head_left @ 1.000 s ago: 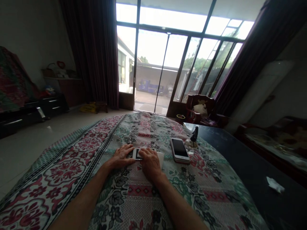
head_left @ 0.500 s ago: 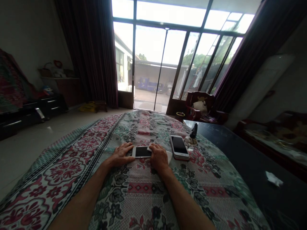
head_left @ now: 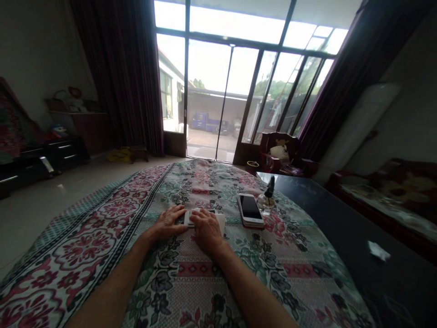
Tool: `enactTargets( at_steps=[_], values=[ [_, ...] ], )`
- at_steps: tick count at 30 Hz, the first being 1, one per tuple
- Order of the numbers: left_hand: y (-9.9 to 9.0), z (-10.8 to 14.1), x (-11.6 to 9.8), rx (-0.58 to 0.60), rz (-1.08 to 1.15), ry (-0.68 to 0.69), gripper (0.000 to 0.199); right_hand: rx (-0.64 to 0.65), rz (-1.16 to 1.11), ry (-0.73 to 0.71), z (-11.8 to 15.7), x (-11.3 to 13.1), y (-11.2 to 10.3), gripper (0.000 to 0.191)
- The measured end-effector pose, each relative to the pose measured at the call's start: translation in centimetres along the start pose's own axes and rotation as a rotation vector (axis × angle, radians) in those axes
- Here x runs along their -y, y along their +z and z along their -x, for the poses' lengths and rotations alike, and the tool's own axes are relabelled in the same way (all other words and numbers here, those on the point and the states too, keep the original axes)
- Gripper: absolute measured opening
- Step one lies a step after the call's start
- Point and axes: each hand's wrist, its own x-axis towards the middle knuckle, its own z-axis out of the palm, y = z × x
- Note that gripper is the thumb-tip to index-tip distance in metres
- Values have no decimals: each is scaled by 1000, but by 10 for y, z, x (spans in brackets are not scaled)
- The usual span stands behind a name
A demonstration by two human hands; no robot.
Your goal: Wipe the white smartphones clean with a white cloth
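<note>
Two bare hands are working close together near the middle of a floral quilted bedspread [head_left: 191, 282], both forearms reaching forward from the bottom of the view. The left hand [head_left: 166, 223] is lying low with its fingers spread and extended, their tips meeting the left edge of a white smartphone [head_left: 190, 217]. The right hand [head_left: 207, 232] is arching over the phone with its fingers curled downward, covering most of the phone's face. Neither hand is visibly lifting the phone, and I cannot tell how firmly either one has hold of it. Beneath and just right of the right hand, a white square of cloth or paper [head_left: 220, 223] is lying on the bedspread, its edge showing past the phone. A second smartphone [head_left: 250, 210], with a rose-gold rim and a dark screen, is lying face up just to the right, and a small glass bottle with a dark top [head_left: 266, 200] is standing just beyond it. Farther right, a dark tabletop [head_left: 327, 214] is carrying a crumpled white tissue [head_left: 378, 251]. Ahead, daylight is coming through tall glass doors [head_left: 208, 91] between dark curtains [head_left: 116, 77], with a carved wooden armchair [head_left: 278, 150] standing near them.
</note>
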Motion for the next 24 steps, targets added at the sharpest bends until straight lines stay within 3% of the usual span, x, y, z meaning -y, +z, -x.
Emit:
enactTargets(
  at_steps=[6,13,17,24],
  values=[
    [5,-2,6,-28,4,24,68,29,-37,-73,-7,1,-1,28],
    [-4,2,-4,-7,22,10,68,-17,-11,141,10,-23,-18,37],
    [-3,3,-5,-20,52,0,68,-35,22,217,19,-23,-22,43],
    [0,2,-1,-31,91,20,68,9,46,209,23,-18,-27,41]
  ],
)
